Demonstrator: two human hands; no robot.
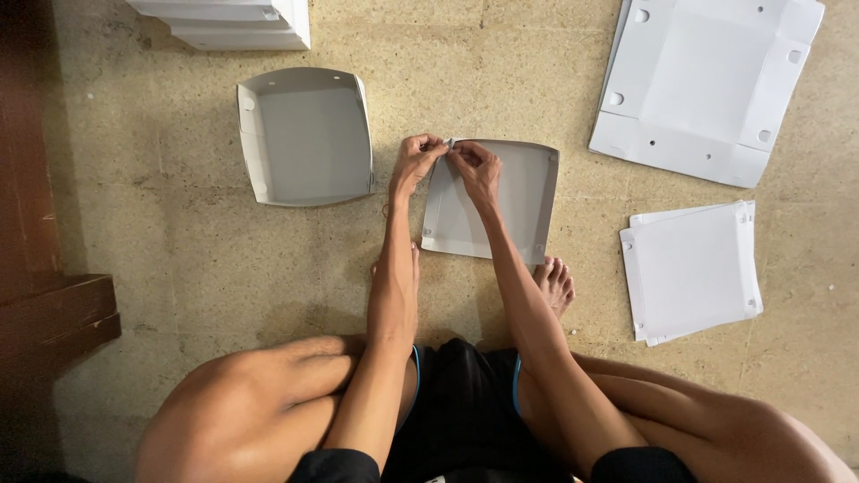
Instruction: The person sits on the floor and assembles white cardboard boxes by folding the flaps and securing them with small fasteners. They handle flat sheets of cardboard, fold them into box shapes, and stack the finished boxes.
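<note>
Head view, looking straight down at a speckled tan floor (pixel 224 259). Seated low, knees spread, bare feet just beneath a half-folded white tray (pixel 501 201) lying on the floor straight ahead. Left hand (pixel 416 164) and right hand (pixel 477 168) side by side at the tray's far left corner — fingertips of both pinched shut on the corner flap (pixel 450 143), each grip closed on that bit of white sheet. Tray's right wall raised, small holes visible along its edges.

Left of the hands, well apart from them, a finished tray (pixel 306 136) with all four walls up. Top left, a stack of white trays (pixel 234 20), partly cut off by the frame. Top right, a large flat sheet (pixel 707 85) with flaps and holes — unfolded. Below that, a smaller pile of flat white sheets (pixel 691 271). Dark wooden furniture (pixel 45 304) along the left edge.
</note>
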